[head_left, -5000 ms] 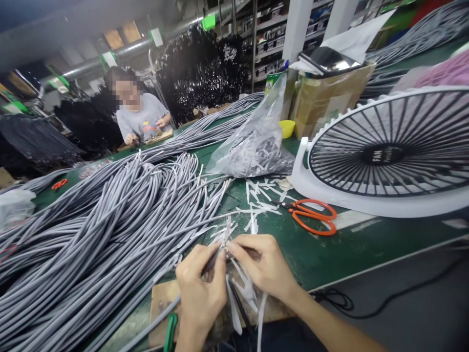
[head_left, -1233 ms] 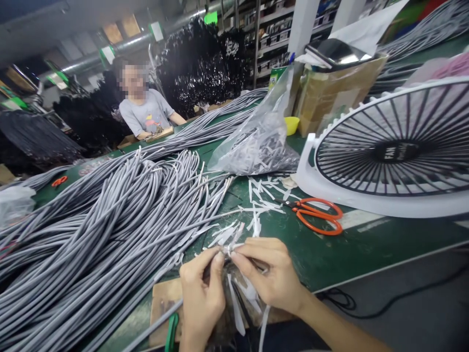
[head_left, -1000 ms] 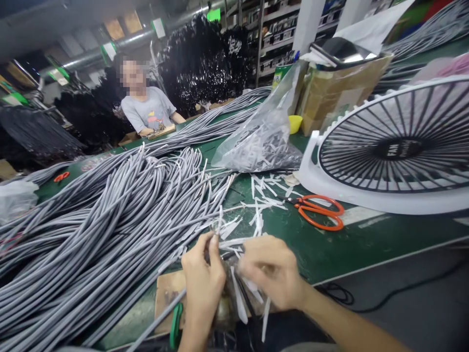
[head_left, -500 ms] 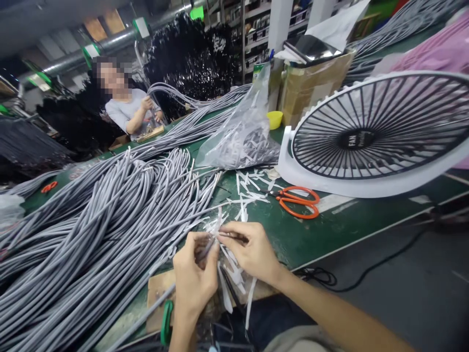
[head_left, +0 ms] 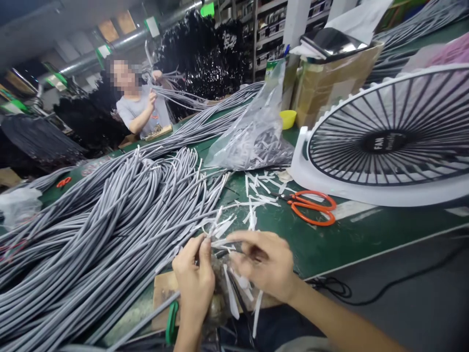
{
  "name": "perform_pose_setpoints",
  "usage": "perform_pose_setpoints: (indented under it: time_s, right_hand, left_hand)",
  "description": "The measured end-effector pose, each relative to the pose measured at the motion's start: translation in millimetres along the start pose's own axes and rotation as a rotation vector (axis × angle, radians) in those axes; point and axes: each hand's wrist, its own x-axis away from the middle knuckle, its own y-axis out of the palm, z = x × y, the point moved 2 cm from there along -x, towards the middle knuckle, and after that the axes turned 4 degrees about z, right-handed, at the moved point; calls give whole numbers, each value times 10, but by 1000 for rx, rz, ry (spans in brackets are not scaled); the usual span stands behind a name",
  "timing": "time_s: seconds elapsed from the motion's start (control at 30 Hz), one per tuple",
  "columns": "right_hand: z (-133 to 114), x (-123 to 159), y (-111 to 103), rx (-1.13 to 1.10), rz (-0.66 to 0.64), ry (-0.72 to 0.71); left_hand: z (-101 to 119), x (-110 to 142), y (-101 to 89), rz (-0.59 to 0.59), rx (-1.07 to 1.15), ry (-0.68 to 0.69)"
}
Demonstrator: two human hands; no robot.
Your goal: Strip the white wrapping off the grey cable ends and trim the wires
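My left hand (head_left: 194, 276) is closed, with thumb and forefinger pinching a grey cable (head_left: 161, 309) near its end. The cable comes in from the lower left, and its pale tip sticks up past the fingertips. Just to the right is my right hand (head_left: 266, 264), blurred, its forefinger stretched toward the cable end and its thumb apart from it. A thin pale strip lies by that forefinger; whether it touches the finger I cannot tell. Cut white strips (head_left: 252, 220) are scattered beyond and below both hands. A green-handled tool (head_left: 171, 322) lies beside my left wrist.
A large pile of grey cables (head_left: 110, 215) covers the left of the green table. Orange-handled scissors (head_left: 313, 208) lie to the right, before a white fan (head_left: 384, 142). Behind stand a clear bag of scraps (head_left: 252, 142) and a cardboard box (head_left: 333, 78). Across the table, a co-worker (head_left: 144, 112) handles cables.
My right hand has drawn back to the right from the cable end, its fingers parting. My left hand keeps its pinch. The co-worker has raised a bundle of cables. The view has shifted slightly left.
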Motion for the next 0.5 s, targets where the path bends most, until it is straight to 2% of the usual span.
perform_pose_setpoints:
  time_s: [0.07,0.1,0.23,0.5]
  right_hand:
    - [37,-15,8,68,-17,137]
    - [47,-22,17,93,-46,158]
    - [50,-32,49,111,-144,91]
    - [55,-5,62,92,-166,87]
  left_hand:
    - [0,8,0,-12,1,-26]
    - [-1,12,-1,-16,1,-35]
    - [2,17,-6,-18,-7,-23]
    - [69,-17,-12,-22,29,169]
